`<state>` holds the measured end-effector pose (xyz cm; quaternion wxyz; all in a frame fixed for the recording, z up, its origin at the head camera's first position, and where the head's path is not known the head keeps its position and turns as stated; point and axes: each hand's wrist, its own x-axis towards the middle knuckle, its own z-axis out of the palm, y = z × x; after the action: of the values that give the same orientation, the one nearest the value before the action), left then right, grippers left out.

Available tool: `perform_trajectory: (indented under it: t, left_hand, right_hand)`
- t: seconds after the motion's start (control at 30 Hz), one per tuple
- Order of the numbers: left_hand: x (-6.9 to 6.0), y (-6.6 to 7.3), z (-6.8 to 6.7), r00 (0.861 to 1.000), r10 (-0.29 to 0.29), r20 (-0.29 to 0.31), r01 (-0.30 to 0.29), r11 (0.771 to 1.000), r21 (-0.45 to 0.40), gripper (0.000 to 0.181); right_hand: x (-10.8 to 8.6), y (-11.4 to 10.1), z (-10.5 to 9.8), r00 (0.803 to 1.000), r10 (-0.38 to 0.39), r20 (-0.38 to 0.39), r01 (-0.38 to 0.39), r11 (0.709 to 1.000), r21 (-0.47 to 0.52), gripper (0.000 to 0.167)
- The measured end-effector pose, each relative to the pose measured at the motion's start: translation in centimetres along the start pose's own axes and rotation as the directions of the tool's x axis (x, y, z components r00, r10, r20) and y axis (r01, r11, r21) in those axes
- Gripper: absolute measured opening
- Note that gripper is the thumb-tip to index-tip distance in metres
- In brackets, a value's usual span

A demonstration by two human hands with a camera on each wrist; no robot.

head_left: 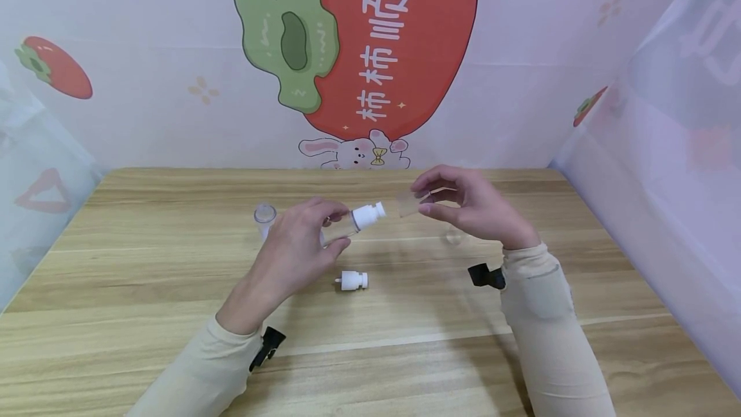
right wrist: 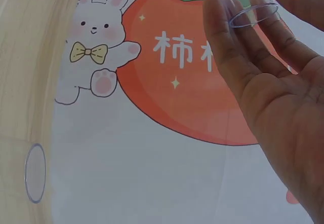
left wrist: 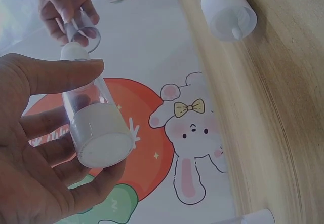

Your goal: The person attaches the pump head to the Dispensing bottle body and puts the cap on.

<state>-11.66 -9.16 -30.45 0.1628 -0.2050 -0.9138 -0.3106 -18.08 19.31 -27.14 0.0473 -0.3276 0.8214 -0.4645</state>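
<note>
My left hand (head_left: 301, 237) grips a small clear bottle (left wrist: 96, 117) with a white base, thumb on one side and fingers on the other. Its white pump top (head_left: 367, 214) points right, towards my right hand (head_left: 469, 201). Between thumb and fingers, that hand holds a clear cylindrical cap (head_left: 408, 203) by its far end. The cap's open rim (right wrist: 254, 15) faces the pump top; a small gap shows between them in the head view. Below the left hand, a loose white pump head (head_left: 352, 280) lies on its side on the wooden table (head_left: 405, 352).
Behind the left hand stands another clear bottle (head_left: 265, 214), partly hidden by the fingers. A second clear cap (right wrist: 35, 173) stands on the table under the right hand. Printed cloth (head_left: 145, 101) hangs along the back and sides.
</note>
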Motion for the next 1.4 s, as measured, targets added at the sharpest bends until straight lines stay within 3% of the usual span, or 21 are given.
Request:
perform_trajectory:
  t: [0.33, 0.67, 1.4]
  left_hand:
    - [0.0, 0.0, 0.1, 1.0, 0.018, -0.01, -0.018, 1.0, -0.001, 0.037]
    - [0.0, 0.1, 0.2, 1.0, 0.023, -0.006, -0.023, 1.0, 0.001, 0.037]
    - [-0.2, 0.4, 0.4, 1.0, 0.009, 0.02, -0.009, 1.0, -0.022, 0.037]
  right_hand:
    - [0.2, -0.4, 0.6, 0.999, -0.02, 0.029, 0.016, 0.99, 0.139, 0.03]
    - [0.6, -0.3, 1.4, 0.996, -0.076, 0.045, 0.07, 0.988, 0.138, 0.03]
    - [0.9, -0.4, 2.4, 0.995, -0.075, 0.07, 0.065, 0.989, 0.129, 0.029]
